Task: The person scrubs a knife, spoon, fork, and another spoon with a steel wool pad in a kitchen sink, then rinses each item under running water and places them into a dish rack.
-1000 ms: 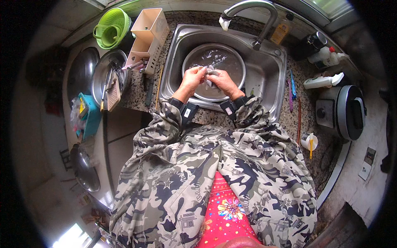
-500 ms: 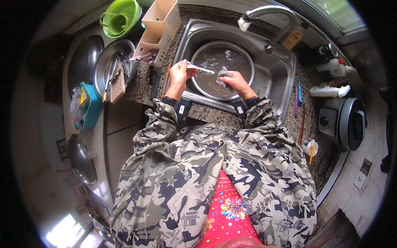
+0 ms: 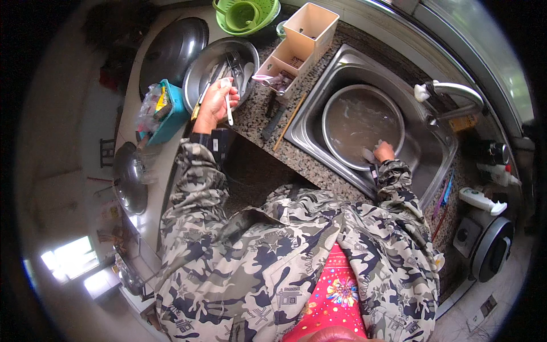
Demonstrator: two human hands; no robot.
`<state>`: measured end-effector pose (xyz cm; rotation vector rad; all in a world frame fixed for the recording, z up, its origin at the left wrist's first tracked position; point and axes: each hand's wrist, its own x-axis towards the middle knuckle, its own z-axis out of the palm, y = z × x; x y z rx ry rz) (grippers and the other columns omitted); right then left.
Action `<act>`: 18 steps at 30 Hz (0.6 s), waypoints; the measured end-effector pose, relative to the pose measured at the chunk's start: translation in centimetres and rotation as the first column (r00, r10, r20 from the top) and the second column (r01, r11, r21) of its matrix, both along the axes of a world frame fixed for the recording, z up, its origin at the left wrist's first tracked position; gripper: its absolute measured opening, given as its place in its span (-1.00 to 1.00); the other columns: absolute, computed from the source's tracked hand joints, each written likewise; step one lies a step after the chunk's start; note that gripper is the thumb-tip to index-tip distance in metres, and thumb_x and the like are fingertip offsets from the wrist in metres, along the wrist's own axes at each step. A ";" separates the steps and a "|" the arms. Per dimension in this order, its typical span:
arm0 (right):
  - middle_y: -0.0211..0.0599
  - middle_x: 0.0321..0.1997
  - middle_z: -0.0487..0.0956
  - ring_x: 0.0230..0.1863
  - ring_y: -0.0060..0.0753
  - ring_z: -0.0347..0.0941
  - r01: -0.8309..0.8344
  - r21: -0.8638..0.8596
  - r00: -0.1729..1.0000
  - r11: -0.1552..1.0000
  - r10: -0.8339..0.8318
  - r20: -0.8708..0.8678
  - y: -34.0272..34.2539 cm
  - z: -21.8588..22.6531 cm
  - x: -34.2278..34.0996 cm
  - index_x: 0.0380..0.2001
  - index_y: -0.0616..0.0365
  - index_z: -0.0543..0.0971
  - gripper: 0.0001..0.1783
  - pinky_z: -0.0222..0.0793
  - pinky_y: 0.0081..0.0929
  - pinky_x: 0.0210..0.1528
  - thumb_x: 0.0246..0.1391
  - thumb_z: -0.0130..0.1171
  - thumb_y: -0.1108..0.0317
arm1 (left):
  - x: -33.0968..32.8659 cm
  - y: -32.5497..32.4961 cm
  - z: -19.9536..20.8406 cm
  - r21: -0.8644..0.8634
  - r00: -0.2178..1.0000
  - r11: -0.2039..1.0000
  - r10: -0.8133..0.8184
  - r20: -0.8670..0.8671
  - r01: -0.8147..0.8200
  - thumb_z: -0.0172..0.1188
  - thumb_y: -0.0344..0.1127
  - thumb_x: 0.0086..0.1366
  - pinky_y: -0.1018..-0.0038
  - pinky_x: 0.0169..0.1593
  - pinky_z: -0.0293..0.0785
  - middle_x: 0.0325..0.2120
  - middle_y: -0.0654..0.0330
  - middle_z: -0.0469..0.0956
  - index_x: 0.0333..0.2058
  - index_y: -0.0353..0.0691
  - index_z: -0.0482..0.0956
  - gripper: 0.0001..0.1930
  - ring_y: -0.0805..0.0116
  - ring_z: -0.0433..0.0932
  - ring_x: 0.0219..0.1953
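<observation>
My left hand [image 3: 212, 106] is closed on a white spoon [image 3: 229, 112], held by the near edge of a steel bowl [image 3: 254, 56] with several utensils in it. The spoon's handle end points down toward me, and its bowl end is partly covered by my fingers. At the near right rim of a round metal basin [image 3: 325, 132], my right hand [image 3: 385, 151] is closed on a greyish cloth [image 3: 370, 155], low at the water. The basin of cloudy water stands in the steel sink [image 3: 424, 171].
A beige utensil holder [image 3: 293, 54] stands between bowl and sink. Behind it is a green colander [image 3: 268, 20]. The faucet [image 3: 456, 91] arches over the sink's far right. A teal basket [image 3: 171, 122] and dark pan lids [image 3: 174, 54] lie left. A wooden stick [image 3: 290, 121] lies on the counter.
My left hand has carried the spoon left, from above the basin to the steel bowl. My right hand has lowered the cloth to the basin's near right side. The view has turned left.
</observation>
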<state>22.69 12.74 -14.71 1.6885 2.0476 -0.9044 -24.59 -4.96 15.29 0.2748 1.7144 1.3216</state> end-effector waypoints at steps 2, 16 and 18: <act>0.08 0.02 0.37 0.01 0.24 0.34 -0.054 0.111 0.997 0.992 0.047 0.066 1.3 0.1 0.6 -0.09 0.16 0.43 -0.48 0.30 -0.05 0.05 -0.20 0.23 0.23 | -2.0 0.7 -0.7 -0.155 0.995 0.987 -0.045 -0.090 0.031 -0.01 -0.51 0.21 0.62 -0.55 0.34 -0.45 0.18 0.48 -0.03 -0.24 0.31 -0.68 0.48 0.44 -0.54; 0.23 0.00 0.44 0.07 0.14 0.34 0.288 0.171 0.851 0.942 -0.170 -0.497 7.6 -1.5 4.1 -0.01 0.43 0.37 -0.22 0.24 -0.20 0.10 -0.20 0.28 0.04 | -1.7 5.8 -2.6 -0.272 0.910 0.961 -0.164 -0.382 0.059 -0.12 -0.58 0.22 0.51 -0.34 0.52 -0.29 -0.02 0.51 0.19 -0.38 0.13 -0.48 0.30 0.56 -0.40; 0.19 -0.02 0.46 0.06 0.09 0.36 0.286 0.101 0.889 0.953 -0.225 -0.398 7.6 -1.2 3.3 -0.02 0.41 0.38 -0.24 0.26 -0.22 0.08 -0.20 0.29 0.06 | -1.2 5.7 -3.0 -0.284 0.904 0.949 -0.235 -0.357 0.134 -0.06 -0.58 0.19 0.55 -0.30 0.49 -0.29 0.02 0.52 0.17 -0.40 0.17 -0.48 0.36 0.56 -0.35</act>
